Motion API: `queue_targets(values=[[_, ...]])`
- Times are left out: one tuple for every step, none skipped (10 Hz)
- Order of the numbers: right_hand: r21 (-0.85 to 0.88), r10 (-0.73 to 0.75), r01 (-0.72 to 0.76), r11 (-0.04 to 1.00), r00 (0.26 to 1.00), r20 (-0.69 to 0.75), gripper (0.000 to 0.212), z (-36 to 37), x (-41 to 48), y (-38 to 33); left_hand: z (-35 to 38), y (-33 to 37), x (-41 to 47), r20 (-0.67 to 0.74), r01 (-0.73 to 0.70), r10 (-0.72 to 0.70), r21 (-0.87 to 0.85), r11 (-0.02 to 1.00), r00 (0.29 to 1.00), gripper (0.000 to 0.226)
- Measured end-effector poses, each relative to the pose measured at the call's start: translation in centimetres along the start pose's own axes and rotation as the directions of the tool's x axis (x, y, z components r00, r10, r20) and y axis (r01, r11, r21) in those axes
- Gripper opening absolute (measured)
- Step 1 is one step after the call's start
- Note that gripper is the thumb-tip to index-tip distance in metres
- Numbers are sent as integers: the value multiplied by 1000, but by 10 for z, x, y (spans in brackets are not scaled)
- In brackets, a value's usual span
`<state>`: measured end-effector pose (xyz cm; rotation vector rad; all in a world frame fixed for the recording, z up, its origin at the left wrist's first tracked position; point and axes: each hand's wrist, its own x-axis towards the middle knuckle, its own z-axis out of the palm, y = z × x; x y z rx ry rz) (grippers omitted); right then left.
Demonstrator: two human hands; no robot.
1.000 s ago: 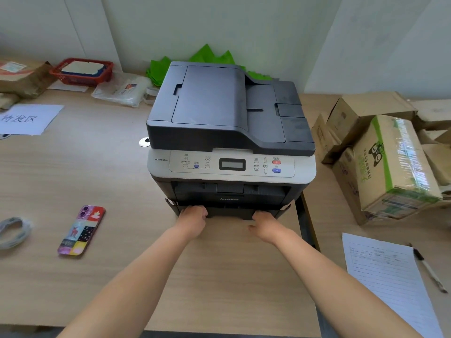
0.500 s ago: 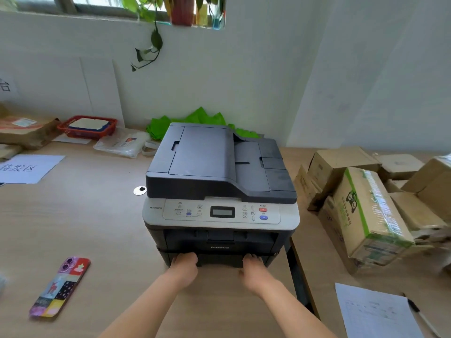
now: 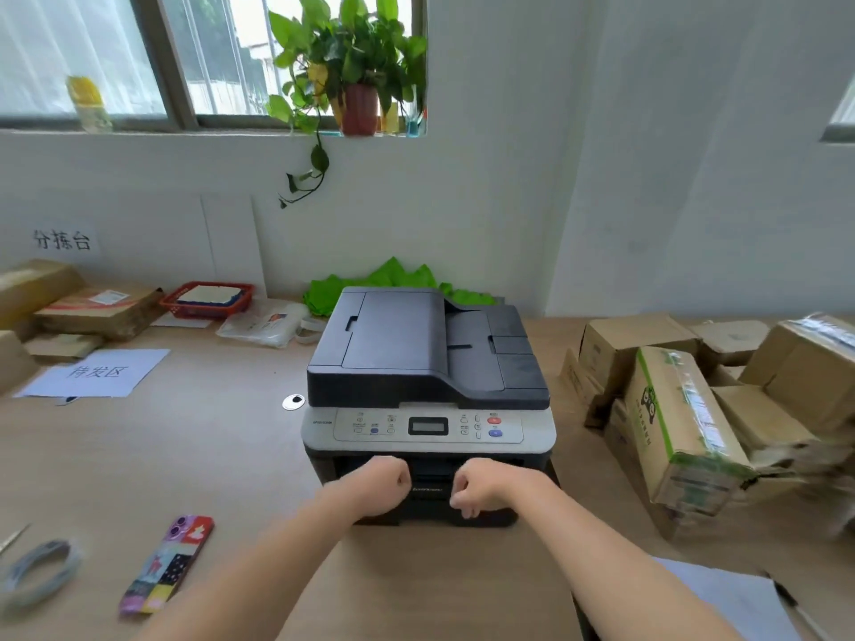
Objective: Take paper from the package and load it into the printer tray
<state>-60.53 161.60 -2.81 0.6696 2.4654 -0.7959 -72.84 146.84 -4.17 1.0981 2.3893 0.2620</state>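
A dark grey and silver printer [image 3: 428,363] stands on the wooden table [image 3: 162,455], its front facing me. The paper tray [image 3: 432,501] at its base sits pushed in, flush with the front. My left hand [image 3: 384,485] and my right hand [image 3: 481,488] hover just before the printer's lower front, both curled into loose fists with nothing in them. No paper package shows clearly in view.
Cardboard boxes [image 3: 684,423] crowd the table right of the printer. A printed sheet [image 3: 735,603] with a pen lies at the near right. A phone [image 3: 169,564] and a coiled cable [image 3: 37,571] lie at the near left. A red basket [image 3: 208,298] and parcels stand at the back left.
Both hands have left the tray's front edge and lifted a little, curling into fists. The tray went from slightly pulled out to closed. My view has tilted upward, showing the window and plant.
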Motion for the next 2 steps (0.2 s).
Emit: queue_targets(values=[[-66,-52,47,997,996,-75,28,-45,-25,-18,-49,30,-15,-50,-67,67,-3,998,996,21],[-91,-102,85,992,971,-214,26,-93,-50,-36,-101,58,-23,-191,-87,90,24,996,977,25]])
